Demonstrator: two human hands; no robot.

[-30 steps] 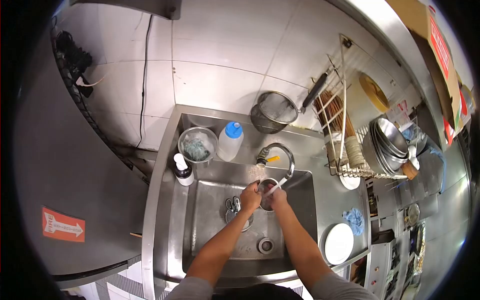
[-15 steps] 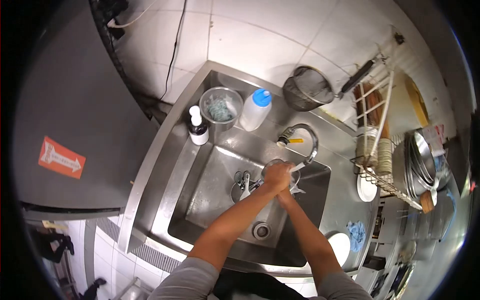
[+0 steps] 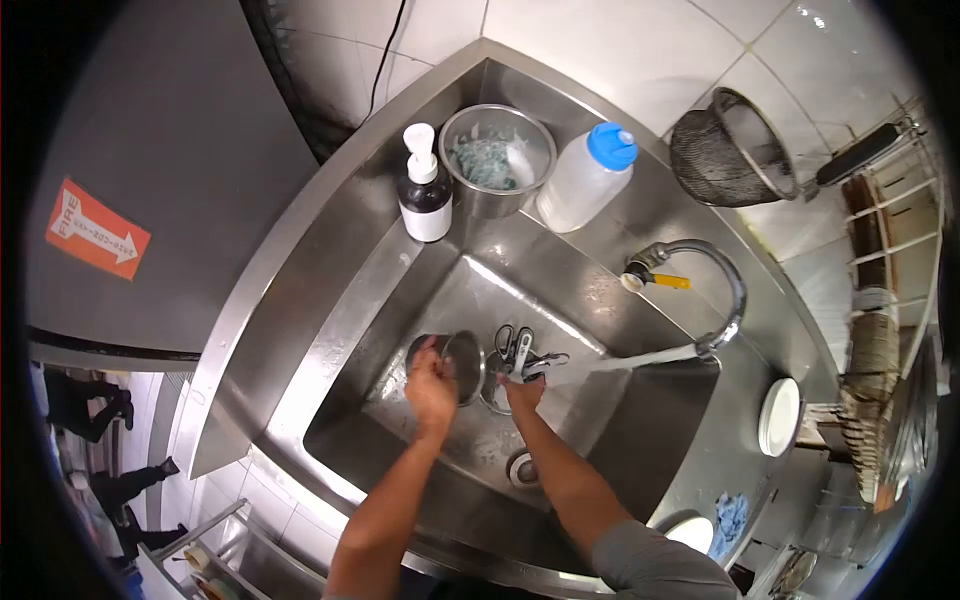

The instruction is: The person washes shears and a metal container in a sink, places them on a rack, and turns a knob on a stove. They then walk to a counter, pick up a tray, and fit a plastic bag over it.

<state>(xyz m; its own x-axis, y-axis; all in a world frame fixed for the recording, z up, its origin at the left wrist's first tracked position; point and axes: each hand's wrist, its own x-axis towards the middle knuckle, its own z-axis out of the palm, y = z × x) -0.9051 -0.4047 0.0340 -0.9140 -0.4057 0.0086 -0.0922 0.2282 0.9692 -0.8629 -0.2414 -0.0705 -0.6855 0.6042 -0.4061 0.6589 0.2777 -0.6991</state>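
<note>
Mid-wash by the look of it: the left hand [image 3: 432, 385] grips a small steel cup [image 3: 455, 355] tipped on its side in the sink [image 3: 330, 330], the right hand [image 3: 523, 390] closes on utensils beside scissors [image 3: 513, 345] under the running tap [image 3: 715, 290], rinsing seemingly unfinished.

An orange sign [image 3: 97, 229] with a white arrow is fixed on the grey panel left of the sink. "FIRE" can be read on it; the smaller line seems illegible.
</note>
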